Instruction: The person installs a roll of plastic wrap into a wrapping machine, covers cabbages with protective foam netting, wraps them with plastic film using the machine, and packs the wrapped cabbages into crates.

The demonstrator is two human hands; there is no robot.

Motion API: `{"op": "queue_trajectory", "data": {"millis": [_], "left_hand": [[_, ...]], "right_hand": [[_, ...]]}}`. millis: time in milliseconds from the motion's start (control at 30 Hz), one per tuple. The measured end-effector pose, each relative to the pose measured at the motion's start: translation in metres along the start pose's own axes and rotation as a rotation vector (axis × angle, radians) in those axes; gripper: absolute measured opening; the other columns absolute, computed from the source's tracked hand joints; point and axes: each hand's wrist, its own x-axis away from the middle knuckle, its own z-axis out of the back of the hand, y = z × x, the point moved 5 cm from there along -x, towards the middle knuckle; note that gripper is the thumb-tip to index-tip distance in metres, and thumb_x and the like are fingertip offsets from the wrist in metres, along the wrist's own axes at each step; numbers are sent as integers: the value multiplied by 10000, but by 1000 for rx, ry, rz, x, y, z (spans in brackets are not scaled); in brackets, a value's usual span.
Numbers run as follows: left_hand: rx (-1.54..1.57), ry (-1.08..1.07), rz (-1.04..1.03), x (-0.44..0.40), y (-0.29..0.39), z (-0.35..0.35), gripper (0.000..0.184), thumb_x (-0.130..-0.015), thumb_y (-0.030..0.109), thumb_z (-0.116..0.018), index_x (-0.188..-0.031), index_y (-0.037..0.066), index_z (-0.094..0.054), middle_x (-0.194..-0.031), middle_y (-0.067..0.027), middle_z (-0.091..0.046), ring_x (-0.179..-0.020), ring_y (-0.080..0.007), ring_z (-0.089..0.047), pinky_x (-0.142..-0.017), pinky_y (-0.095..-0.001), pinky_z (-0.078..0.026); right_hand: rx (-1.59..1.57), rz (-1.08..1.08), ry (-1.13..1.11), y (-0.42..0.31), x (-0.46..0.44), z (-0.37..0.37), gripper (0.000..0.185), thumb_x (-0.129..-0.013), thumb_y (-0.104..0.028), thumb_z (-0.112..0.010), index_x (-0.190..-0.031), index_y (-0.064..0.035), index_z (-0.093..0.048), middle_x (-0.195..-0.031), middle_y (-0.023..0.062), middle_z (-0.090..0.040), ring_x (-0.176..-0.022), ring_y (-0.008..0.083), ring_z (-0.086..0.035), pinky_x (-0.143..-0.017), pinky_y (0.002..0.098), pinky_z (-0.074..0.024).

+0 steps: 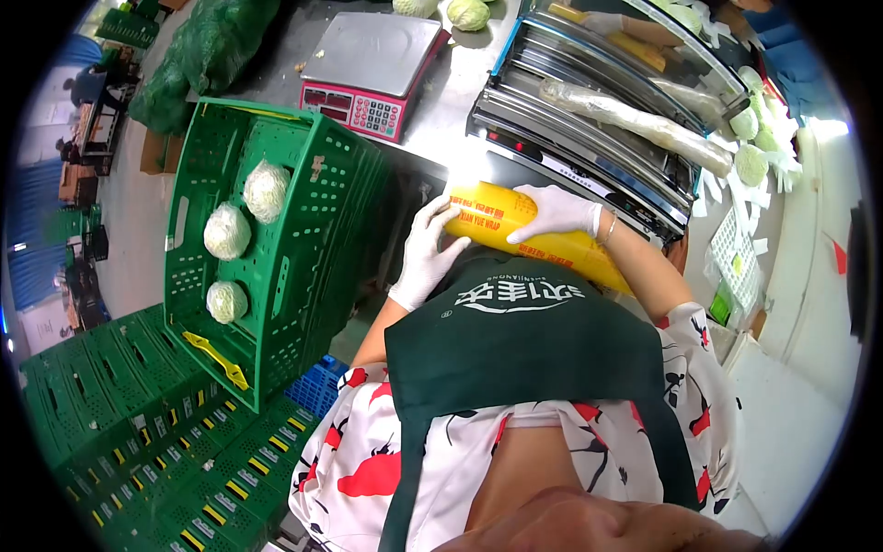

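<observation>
A long yellow package of plastic wrap, printed "XIAN YUE WRAP", lies across the front of my dark green apron. Its left end is held by my left hand, in a white glove, with the fingers curled around it. Farther along, my right hand, also gloved, grips the package from above with its thumb and fingers spread across it. Just beyond stands a film-wrapping machine with metal rollers. A clear roll of film rests on it.
At my left a green crate holds three pale cabbages and a yellow strap. More green crates are stacked below. A red scale stands on the metal table, beside more cabbages. Leaf scraps lie at the right.
</observation>
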Motion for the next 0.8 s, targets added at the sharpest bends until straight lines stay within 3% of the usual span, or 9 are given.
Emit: {"op": "queue_trajectory", "data": {"millis": [133,167,333,400,433,533,567,700,800], "left_hand": [[-70,31,-28,-6,-1,-3,426,-765,49,-797,-1166,50,-653,-1307,-136,-582,-1188,-319,-592,-978,-374,-522],[-95,20,-44,-9,0,-3,357,-784,61,-785,-1123,44,-673,-1271,-131,-604,-1170,-322,-597,-957,-378,-526],[-210,94,-193,-17,20,5,192,-738,57,-787,-892,64,-673,-1115,-69,-692,-1077,-294,-620,-900,-387,-515],[71,11,-119,-10,17,5,164,-799,4,-757,-925,55,-666,-1003,-80,-731,-894,-247,-665,-793,-346,-542],[199,-56,18,-2,11,0,142,-829,-4,-739,-936,45,-661,-995,-88,-732,-862,-223,-670,-781,-321,-543],[457,-172,269,12,-4,-6,92,-892,-37,-678,-957,19,-644,-998,-105,-730,-854,-182,-680,-807,-274,-532],[533,-157,313,12,-9,-6,96,-891,-44,-672,-958,18,-642,-1000,-106,-729,-854,-185,-681,-811,-277,-532],[478,-192,252,0,1,2,97,-891,-36,-684,-947,25,-634,-1012,-91,-698,-978,-187,-641,-917,-320,-499],[237,-197,53,-9,12,6,98,-889,-26,-697,-942,28,-635,-1016,-80,-682,-1035,-192,-623,-947,-338,-488]], "right_hand": [[626,67,355,-13,19,-1,1032,-768,-701,-687,-1398,90,-483,-1244,272,-642,-1261,383,-550,-1074,408,-419],[529,-10,317,-12,20,-3,1022,-791,-701,-655,-1406,95,-472,-1315,272,-603,-1338,388,-473,-1137,427,-346],[154,78,414,-5,33,-2,908,-785,-529,-769,-1443,17,-463,-1466,222,-489,-1371,361,-446,-1168,438,-313],[141,231,492,-18,41,1,882,-780,-474,-790,-1449,0,-463,-1484,203,-474,-1394,354,-418,-1174,435,-305],[178,284,508,-26,44,0,776,-794,-366,-793,-1440,-52,-499,-1490,163,-477,-1411,336,-393,-1174,430,-305],[308,388,463,-31,38,-15,641,-845,-309,-746,-1411,-92,-536,-1485,136,-488,-1423,322,-383,-1163,440,-310],[322,456,574,-35,40,-15,415,-870,-214,-710,-1260,-97,-627,-1387,108,-569,-1333,307,-477,-1102,427,-379],[327,503,678,-31,41,-24,164,-871,-150,-685,-1014,-80,-647,-1136,68,-661,-1098,279,-594,-968,413,-467],[312,441,682,-34,40,-27,146,-867,-156,-689,-971,-62,-648,-1095,67,-653,-1096,266,-595,-964,396,-470]]}}
